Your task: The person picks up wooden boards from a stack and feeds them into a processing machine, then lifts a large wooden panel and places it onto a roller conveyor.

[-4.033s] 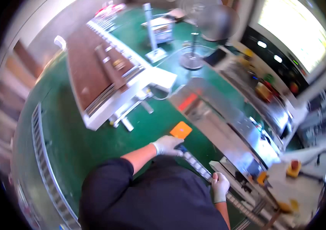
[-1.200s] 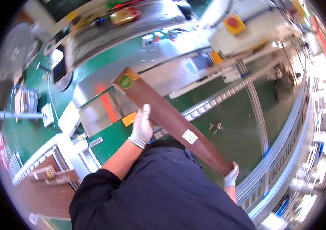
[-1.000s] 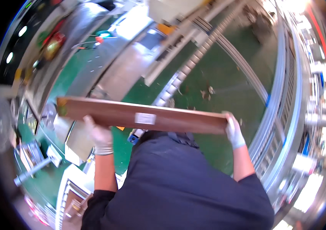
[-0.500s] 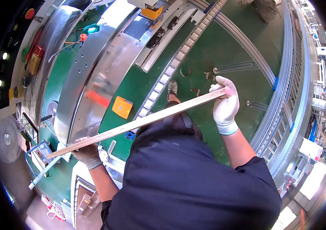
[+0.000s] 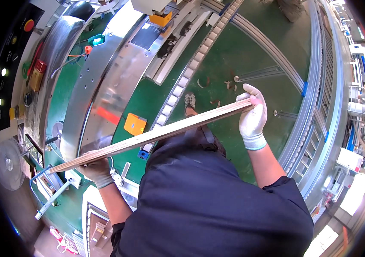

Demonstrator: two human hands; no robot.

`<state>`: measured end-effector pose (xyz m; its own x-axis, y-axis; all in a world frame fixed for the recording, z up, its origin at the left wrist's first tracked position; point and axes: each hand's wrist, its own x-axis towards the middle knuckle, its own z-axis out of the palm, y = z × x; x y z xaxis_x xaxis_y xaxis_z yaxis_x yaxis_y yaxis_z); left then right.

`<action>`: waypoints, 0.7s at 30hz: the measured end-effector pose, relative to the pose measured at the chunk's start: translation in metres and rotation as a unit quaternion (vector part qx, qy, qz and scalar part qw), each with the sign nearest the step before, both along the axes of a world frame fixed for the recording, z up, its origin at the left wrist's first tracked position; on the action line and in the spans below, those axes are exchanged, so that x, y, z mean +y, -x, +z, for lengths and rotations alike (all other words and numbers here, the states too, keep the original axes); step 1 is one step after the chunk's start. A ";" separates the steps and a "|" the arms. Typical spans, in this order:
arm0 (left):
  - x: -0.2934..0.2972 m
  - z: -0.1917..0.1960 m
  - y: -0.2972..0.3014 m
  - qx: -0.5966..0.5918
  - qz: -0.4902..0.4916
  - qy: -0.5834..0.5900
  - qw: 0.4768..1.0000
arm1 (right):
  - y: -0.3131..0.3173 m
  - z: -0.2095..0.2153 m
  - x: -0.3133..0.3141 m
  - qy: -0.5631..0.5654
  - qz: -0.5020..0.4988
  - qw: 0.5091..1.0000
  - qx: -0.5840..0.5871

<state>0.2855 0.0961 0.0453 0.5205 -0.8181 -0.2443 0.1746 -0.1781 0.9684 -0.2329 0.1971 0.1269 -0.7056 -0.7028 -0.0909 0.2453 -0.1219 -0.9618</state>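
Observation:
A long, pale wooden board (image 5: pixel 159 132) with a layered edge spans the space in front of my body, slanting from lower left to upper right. Its darker lower face shows beneath the light edge. Near its left end, my left hand (image 5: pixel 96 170) in a greyish glove is closed on it from below, with its fingers partly hidden by the wood. My right hand (image 5: pixel 253 120), in a white glove, grips the right end, its thumb pressed against the edge and its other fingers behind. The board is off any support, held only by my two hands.
To the left stands a machine with a curved metal bed (image 5: pixel 116 94) and a control panel (image 5: pixel 11 64). A narrow roller track (image 5: pixel 184 81) runs ahead of me, and a metal-framed conveyor (image 5: pixel 315 94) is on the right. Scraps (image 5: pixel 229 85) lie on the green floor.
The board has rolled slightly in my hands, so more of its dark lower face shows. Its left end sits a little higher. Both hands have kept their hold.

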 end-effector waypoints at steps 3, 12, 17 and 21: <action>-0.001 0.001 0.007 -0.254 -0.089 0.040 0.962 | 0.004 0.001 0.007 -0.009 -0.021 1.000 -0.006; 0.000 -0.008 0.003 -0.223 -0.109 0.076 0.966 | 0.009 0.008 0.016 -0.012 0.002 0.996 -0.088; 0.002 -0.021 -0.024 -0.271 -0.170 -0.022 0.947 | 0.020 -0.004 0.020 -0.005 0.018 0.998 -0.065; -0.016 -0.003 0.015 0.029 -0.062 -0.014 0.998 | 0.029 0.000 0.023 0.017 0.010 0.999 -0.044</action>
